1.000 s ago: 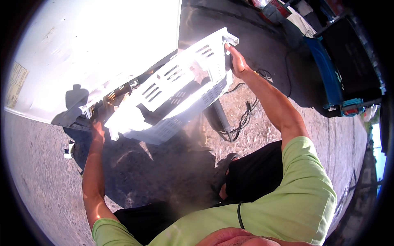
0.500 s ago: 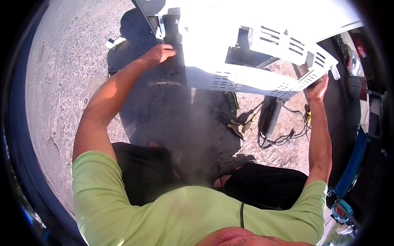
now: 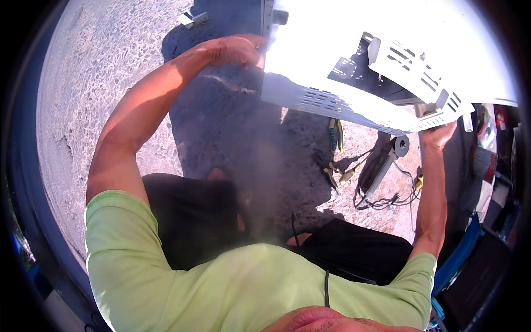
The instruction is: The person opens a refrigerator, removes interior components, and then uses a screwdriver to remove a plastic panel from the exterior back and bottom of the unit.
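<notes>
At opposite ends, both hands (image 3: 238,51) (image 3: 440,134) clasp the white metal casing (image 3: 381,66).

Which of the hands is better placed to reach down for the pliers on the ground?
Probably the right hand: it grips the white vented metal casing at its right end, and the green-handled pliers lie nearer that side. The left hand holds the far left edge.

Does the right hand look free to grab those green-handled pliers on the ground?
Probably not as things stand. The right hand is gripping the corner of the white metal housing, and the left hand holds its other side. The pliers lie on the ground below, with nothing over them.
</notes>
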{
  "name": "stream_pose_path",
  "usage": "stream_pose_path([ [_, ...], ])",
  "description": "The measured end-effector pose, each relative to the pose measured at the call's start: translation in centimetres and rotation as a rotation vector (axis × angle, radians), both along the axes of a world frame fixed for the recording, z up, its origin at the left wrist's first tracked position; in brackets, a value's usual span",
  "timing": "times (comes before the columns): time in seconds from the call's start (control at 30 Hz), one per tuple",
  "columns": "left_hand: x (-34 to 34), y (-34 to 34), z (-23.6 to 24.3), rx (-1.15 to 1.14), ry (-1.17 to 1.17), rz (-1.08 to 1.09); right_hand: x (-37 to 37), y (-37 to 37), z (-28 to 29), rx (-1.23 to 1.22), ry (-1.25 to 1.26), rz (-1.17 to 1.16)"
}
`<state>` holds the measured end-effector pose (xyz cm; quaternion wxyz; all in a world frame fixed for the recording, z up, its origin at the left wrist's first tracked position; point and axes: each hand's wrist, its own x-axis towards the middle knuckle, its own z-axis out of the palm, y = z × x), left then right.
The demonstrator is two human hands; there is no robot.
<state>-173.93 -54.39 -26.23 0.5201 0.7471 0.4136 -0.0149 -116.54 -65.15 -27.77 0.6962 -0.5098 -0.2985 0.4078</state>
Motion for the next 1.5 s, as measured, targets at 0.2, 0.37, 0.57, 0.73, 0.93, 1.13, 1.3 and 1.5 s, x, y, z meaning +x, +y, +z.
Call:
stream_pose_path([
  [0.2, -1.6, 0.4, 0.2, 0.028, 0.049, -0.031, 0.2, 0.8, -0.5, -0.007, -0.054, 0.043],
  [0.37, -2.5, 0.5, -3.0, -0.006, -0.023, -0.045, -0.5, 0.1, -1.5, -0.022, 0.036, 0.002],
  [0.57, -1.0, -1.1, -9.1, -0.04, -0.187, 0.228, -1.7, -0.3, -3.7, -0.06, -0.028, 0.066],
  [0.73, -1.6, -0.4, -9.7, 0.036, -0.137, 0.336, 0.0, -1.2, -6.8, -0.214, -0.267, 0.022],
  [0.93, -5.0, 1.8, -11.4, 0.33, -0.234, 0.234, 0.1, -1.5, -8.8, -0.255, -0.54, 0.127],
  [1.13, -7.6, 1.0, -11.9, 0.443, -0.119, 0.209, -0.8, -3.2, -9.4, -0.188, -0.738, 0.142],
  [1.3, -6.7, 0.9, -10.5, 0.425, -0.246, 0.345, 4.1, -3.7, -12.1, 0.022, -1.398, 0.239],
  [1.5, -4.9, 3.1, -8.1, 0.298, -0.272, 0.494, 0.4, -2.5, -8.6, -0.181, -0.681, 0.127],
])
